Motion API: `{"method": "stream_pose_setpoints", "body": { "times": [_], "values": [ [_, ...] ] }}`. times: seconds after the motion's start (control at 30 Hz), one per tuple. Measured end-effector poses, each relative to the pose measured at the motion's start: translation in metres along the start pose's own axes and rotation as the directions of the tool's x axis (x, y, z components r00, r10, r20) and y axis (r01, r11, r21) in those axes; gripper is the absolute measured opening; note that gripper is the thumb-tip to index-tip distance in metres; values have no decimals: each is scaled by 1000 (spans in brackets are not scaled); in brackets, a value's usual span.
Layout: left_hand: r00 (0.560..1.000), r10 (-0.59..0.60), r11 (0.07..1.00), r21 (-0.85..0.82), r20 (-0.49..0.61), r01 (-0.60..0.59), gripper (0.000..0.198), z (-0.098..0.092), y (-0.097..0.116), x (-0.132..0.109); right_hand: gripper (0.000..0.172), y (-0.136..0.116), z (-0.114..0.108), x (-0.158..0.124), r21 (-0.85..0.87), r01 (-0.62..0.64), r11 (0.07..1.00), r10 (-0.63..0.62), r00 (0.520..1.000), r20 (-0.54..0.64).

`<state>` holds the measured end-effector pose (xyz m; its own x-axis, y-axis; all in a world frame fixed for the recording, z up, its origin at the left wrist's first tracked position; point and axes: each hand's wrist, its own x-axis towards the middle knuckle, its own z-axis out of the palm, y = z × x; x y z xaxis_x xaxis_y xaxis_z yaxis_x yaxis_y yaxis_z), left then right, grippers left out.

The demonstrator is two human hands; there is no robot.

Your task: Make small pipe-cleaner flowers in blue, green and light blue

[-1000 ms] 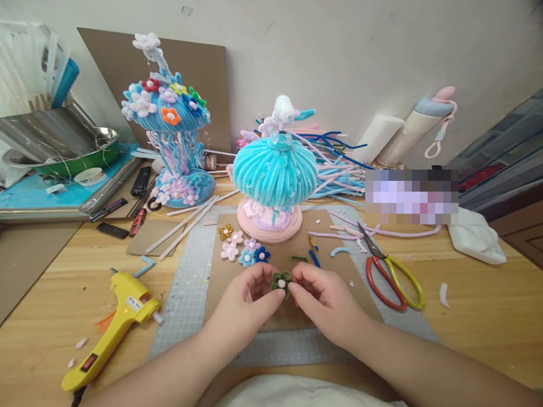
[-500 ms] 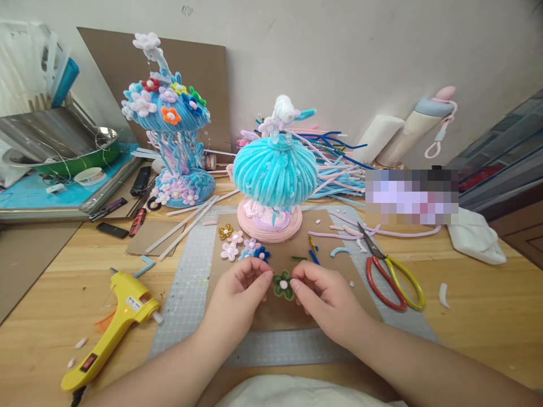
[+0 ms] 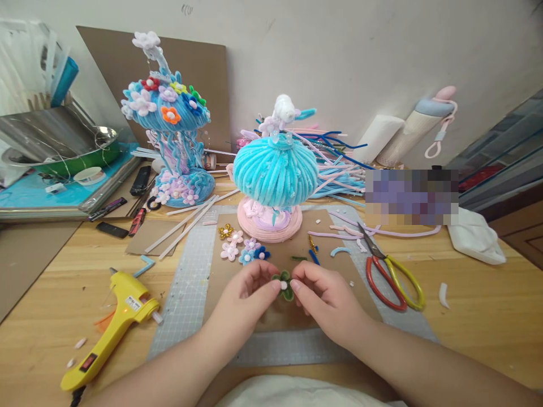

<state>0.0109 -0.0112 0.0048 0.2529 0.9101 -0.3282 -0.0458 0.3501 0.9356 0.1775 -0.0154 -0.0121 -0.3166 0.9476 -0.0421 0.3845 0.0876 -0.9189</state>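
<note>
The left hand point(image 3: 251, 289) and right hand point(image 3: 323, 289) pinched the green flower point(image 3: 284, 286) between thumbs and fingers, one at each side. It was held up over the brown board point(image 3: 280, 317), nearer the person than the blue ornament point(image 3: 275, 172). Its pale round centre faced up toward the camera; one petal pointed away toward the ornament, another back toward the person. Roughly as long as wide, it had fuzzy, dark olive, rounded petals.

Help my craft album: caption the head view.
Both hands pinch a green flower before a domed ornament, glue gun at left.
</note>
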Motion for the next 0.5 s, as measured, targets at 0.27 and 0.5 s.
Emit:
{"method": "stream_pose_setpoints", "body": {
  "times": [0.27, 0.5],
  "values": [
    [1000, -19, 995, 102, 6, 18, 19, 1, -3, 1, 19, 1, 1, -1, 2, 8, 1000, -8, 999, 38],
    [1000, -16, 994, 105, 8, 16, 20, -1, -5, 3, 20, -18, -13, -6, -207, 65, 976, -69, 998, -13]
  ]
}}
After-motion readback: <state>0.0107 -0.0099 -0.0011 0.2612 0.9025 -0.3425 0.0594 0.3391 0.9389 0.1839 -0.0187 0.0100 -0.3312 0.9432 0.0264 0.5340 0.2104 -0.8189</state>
